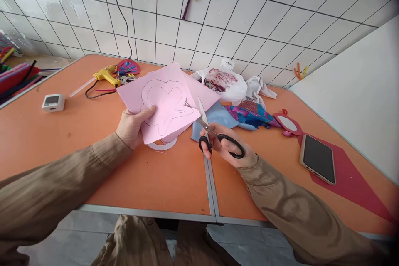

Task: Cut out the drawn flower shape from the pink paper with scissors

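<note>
My left hand (134, 126) grips a pink sheet (166, 95) by its lower left part, thumb on top. A heart-like outline with an inner line and a tail is drawn on it in dark pen. My right hand (230, 147) has its fingers in the black handles of a pair of scissors (204, 124). Their blades are spread at the sheet's right edge, where a cut runs inward; part of one blade is hidden by the paper. Beneath the sheet lie a white curved strip (163, 146) and light blue material (218, 115).
At the back left lie a yellow glue gun (107, 75) and a small white device (53, 102). A plastic bag (224, 85) stands behind the sheet. Patterned cloth (254, 114), a red-rimmed oval (287, 124), and a phone (318, 159) on red sheet material (352, 178) lie right.
</note>
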Demonstrator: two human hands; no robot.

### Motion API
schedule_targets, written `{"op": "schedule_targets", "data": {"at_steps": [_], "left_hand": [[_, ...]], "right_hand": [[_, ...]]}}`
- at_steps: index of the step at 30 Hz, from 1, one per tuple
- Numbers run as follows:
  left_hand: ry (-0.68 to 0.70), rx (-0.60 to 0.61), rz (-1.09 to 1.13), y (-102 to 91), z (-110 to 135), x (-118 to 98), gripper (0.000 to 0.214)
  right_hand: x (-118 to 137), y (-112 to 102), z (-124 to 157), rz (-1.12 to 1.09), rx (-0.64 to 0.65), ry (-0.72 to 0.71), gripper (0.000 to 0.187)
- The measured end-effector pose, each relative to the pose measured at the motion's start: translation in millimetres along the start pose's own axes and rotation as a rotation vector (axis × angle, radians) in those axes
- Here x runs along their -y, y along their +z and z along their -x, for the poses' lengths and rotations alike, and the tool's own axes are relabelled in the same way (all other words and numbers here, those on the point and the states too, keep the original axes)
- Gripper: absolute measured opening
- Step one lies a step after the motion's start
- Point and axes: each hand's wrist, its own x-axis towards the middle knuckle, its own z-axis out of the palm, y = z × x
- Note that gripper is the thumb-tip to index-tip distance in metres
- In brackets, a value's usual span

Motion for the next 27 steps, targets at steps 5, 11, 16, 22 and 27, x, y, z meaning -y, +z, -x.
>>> {"op": "schedule_targets", "data": {"at_steps": [5,11,16,22,27], "left_hand": [[-0.005,-0.031,-0.035,1.6,2,2,0.050],[-0.027,-0.030,-0.033,2.4,3,1,0.052],[-0.049,-0.002,-0.045,0.7,4,2,0.048],[-0.047,0.022,-0.035,2.0,7,2,0.049],[-0.113,-0.025,-0.031,5.4,8,1,0.048]], "right_hand": [[-6,3,-3,-0.029,-0.009,0.001,0.055],[-7,1,-2,-0.059,-0.002,0.014,0.053],[-8,2,-3,-0.095,-0.002,0.047,0.055],[-12,4,-4,-0.121,-0.010,0.038,0.050],[-17,7,-5,-0.148,-0.023,0.039,0.051]]}}
